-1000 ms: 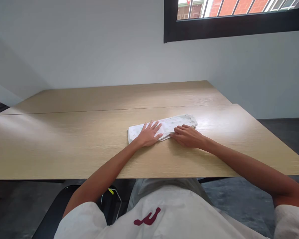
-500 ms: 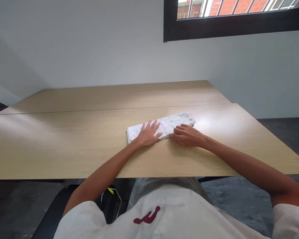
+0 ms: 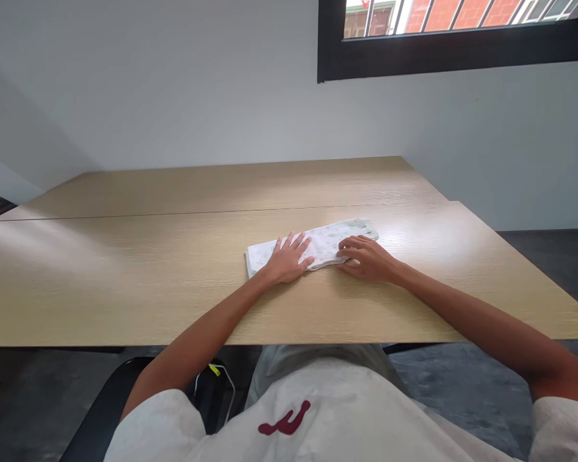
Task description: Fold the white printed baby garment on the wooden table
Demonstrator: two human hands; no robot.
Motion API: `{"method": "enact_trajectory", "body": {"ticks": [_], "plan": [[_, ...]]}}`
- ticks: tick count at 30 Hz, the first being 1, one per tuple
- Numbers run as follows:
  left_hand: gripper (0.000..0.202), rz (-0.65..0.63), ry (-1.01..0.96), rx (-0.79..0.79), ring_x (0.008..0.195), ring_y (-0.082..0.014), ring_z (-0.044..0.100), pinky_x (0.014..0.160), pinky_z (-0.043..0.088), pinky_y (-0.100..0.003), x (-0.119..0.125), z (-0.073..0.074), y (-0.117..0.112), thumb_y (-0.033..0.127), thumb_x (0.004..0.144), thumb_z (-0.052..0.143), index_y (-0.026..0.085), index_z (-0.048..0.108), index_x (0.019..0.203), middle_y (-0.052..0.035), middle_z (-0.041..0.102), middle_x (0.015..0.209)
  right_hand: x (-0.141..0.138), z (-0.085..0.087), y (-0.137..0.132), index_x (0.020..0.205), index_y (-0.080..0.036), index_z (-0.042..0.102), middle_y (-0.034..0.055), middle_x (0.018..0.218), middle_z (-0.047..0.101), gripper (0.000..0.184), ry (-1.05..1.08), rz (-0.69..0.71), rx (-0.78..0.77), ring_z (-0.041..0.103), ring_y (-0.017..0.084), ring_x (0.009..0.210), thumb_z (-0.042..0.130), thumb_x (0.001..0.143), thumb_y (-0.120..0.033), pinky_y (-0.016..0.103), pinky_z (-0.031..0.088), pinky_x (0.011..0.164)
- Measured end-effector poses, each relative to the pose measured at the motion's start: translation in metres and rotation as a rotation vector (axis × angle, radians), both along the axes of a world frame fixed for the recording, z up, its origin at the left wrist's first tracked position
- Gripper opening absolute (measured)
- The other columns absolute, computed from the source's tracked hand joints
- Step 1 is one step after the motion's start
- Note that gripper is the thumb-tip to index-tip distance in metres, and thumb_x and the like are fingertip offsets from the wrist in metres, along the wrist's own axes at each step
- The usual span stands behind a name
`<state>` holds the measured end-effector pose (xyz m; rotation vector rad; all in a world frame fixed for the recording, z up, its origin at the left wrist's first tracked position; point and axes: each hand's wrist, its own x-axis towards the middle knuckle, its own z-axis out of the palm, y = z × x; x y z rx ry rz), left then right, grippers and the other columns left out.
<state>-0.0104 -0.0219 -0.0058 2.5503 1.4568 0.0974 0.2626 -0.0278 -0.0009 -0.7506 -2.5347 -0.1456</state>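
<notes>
A folded white cloth (image 3: 325,244) with a faint small print lies flat on the table, a long strip slanting up to the right. My left hand (image 3: 288,258) rests on its left half, palm down with fingers spread. At the near right edge of the cloth is my right hand (image 3: 366,258), its fingers curved over the top and its thumb apart from them, low by the edge. No fold shows pinched between that thumb and the fingers. The right end of the cloth looks slightly uneven and layered.
The pale wood table (image 3: 125,276) has a seam running across it, and its front edge is close to my body. Behind it stands a white wall (image 3: 197,83) with a dark-framed window (image 3: 414,58). A black chair (image 3: 106,404) is below, on the left.
My right hand has loosened from a closed grip at the cloth's near edge and shifted slightly right, its thumb now apart from the fingers. My left hand stays in place.
</notes>
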Motion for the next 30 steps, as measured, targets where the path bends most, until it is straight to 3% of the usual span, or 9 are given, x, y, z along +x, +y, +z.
{"method": "enact_trajectory", "body": {"ticks": [3,8,12,19,22,25,27,30], "plan": [[0.067,-0.002,-0.004,0.007,0.153,-0.0323,0.007,0.122,0.01,-0.06,0.0,-0.001,0.001,0.059,0.1,0.022,0.024,0.022,0.157,-0.0054,0.016,0.166,-0.005,-0.003,0.0,0.087,-0.019,0.067,0.0088,0.093,0.068,0.018,0.043,-0.08,-0.011,0.062,0.021,0.083,0.062,0.091,-0.035,0.034,0.043,0.076],[0.066,0.0,-0.013,0.014,0.153,-0.0331,0.009,0.122,0.011,-0.06,0.0,-0.002,0.001,0.06,0.1,0.023,0.027,0.023,0.157,-0.0052,0.018,0.165,-0.013,0.0,-0.004,0.076,-0.017,0.066,0.0084,0.086,0.068,0.02,-0.104,-0.14,0.088,0.06,0.019,0.078,0.053,0.092,-0.02,0.033,0.039,0.074],[0.068,0.0,-0.005,0.004,0.153,-0.0332,0.008,0.122,0.01,-0.059,0.0,0.0,0.0,0.06,0.1,0.022,0.024,0.023,0.157,-0.0055,0.016,0.165,-0.013,0.004,-0.009,0.075,-0.015,0.066,0.0095,0.091,0.068,0.016,-0.182,-0.145,0.131,0.057,0.017,0.072,0.053,0.084,-0.013,0.032,0.036,0.072],[0.067,-0.008,-0.014,0.005,0.153,-0.0325,0.008,0.122,0.01,-0.059,-0.001,-0.001,0.001,0.06,0.1,0.022,0.026,0.022,0.157,-0.0051,0.016,0.165,-0.007,0.009,-0.009,0.07,-0.018,0.063,0.0034,0.07,0.062,0.012,-0.171,-0.131,-0.087,0.049,0.015,0.062,0.053,0.072,-0.01,0.031,0.034,0.068],[0.067,-0.011,-0.02,0.008,0.153,-0.0326,0.007,0.122,0.01,-0.059,-0.002,-0.002,0.002,0.061,0.1,0.021,0.027,0.022,0.157,-0.0046,0.016,0.166,-0.002,0.007,-0.005,0.072,-0.019,0.063,0.0041,0.076,0.062,0.012,-0.067,-0.097,-0.116,0.052,0.017,0.069,0.054,0.07,-0.01,0.031,0.036,0.069],[0.068,-0.01,-0.018,0.002,0.153,-0.0327,0.006,0.123,0.01,-0.059,-0.002,-0.002,0.002,0.062,0.099,0.021,0.026,0.022,0.157,-0.0039,0.015,0.166,0.001,0.004,-0.002,0.077,-0.02,0.064,0.0068,0.091,0.063,0.014,0.048,-0.045,-0.039,0.056,0.019,0.081,0.055,0.072,-0.01,0.035,0.04,0.081],[0.069,-0.011,-0.011,-0.007,0.154,-0.0325,0.005,0.123,0.009,-0.058,-0.002,-0.001,0.002,0.062,0.099,0.021,0.025,0.021,0.158,-0.0039,0.014,0.166,0.001,0.003,0.0,0.081,-0.02,0.063,0.0071,0.096,0.064,0.017,0.054,-0.002,-0.021,0.057,0.02,0.086,0.054,0.073,-0.009,0.039,0.04,0.089],[0.07,-0.017,0.001,-0.02,0.154,-0.032,0.005,0.123,0.009,-0.058,-0.002,0.0,0.002,0.061,0.099,0.021,0.024,0.02,0.158,-0.0039,0.013,0.166,0.002,0.004,0.0,0.081,-0.02,0.061,0.0063,0.092,0.064,0.019,-0.021,0.023,-0.099,0.056,0.02,0.084,0.052,0.07,-0.006,0.036,0.041,0.085]]}}
